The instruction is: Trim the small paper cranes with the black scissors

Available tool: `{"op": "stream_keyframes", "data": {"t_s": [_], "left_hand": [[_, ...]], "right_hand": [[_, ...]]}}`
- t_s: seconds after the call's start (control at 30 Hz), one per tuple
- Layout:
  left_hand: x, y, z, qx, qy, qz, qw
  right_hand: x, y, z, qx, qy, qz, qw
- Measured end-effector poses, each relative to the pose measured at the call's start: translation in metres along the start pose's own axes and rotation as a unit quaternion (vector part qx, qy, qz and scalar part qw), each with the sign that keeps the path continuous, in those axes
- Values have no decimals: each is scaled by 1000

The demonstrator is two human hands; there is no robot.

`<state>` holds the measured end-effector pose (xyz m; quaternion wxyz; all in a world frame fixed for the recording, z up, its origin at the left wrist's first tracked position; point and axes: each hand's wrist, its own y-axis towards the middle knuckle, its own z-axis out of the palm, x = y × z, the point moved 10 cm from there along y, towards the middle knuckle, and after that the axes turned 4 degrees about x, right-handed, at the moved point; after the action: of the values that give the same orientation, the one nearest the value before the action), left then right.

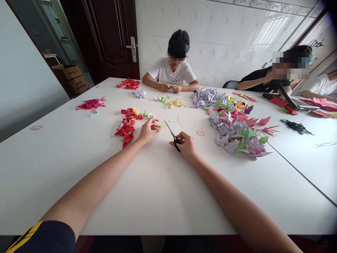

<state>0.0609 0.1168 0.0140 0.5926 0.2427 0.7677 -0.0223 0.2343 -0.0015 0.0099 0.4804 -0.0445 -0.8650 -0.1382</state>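
My left hand [149,129] pinches a small yellow folded paper piece [159,126] just above the white table [163,189]. My right hand [186,143] is closed round the black handles of a pair of scissors [171,134], whose blades point up and left toward the yellow piece. A string of red and yellow folded paper cranes [128,125] lies just left of my left hand. Tiny paper scraps [179,122] dot the table beyond the scissors.
A big heap of grey, red and green folded papers [235,130] lies to the right. Across the table a person in a white shirt [172,72] works with both hands; two other people [276,79] sit at the far right. Pink string [91,104] lies at left.
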Motion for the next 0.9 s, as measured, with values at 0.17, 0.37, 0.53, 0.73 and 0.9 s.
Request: {"op": "stream_keyframes", "data": {"t_s": [0.17,0.37,0.53,0.73,0.9], "left_hand": [[-5,0,2,6,-24,19,1000],[-2,2,4,17,-12,15,1000],[6,7,6,29,-10,13,999],[10,8,4,15,-23,-2,1000],[-2,4,2,10,-37,18,999]], "right_hand": [[0,0,1,3,3,-4,1000],[1,-1,3,10,9,-6,1000],[5,-1,7,22,4,-21,1000],[3,-2,5,19,-4,-2,1000],[4,-2,8,30,-28,-5,999]]}}
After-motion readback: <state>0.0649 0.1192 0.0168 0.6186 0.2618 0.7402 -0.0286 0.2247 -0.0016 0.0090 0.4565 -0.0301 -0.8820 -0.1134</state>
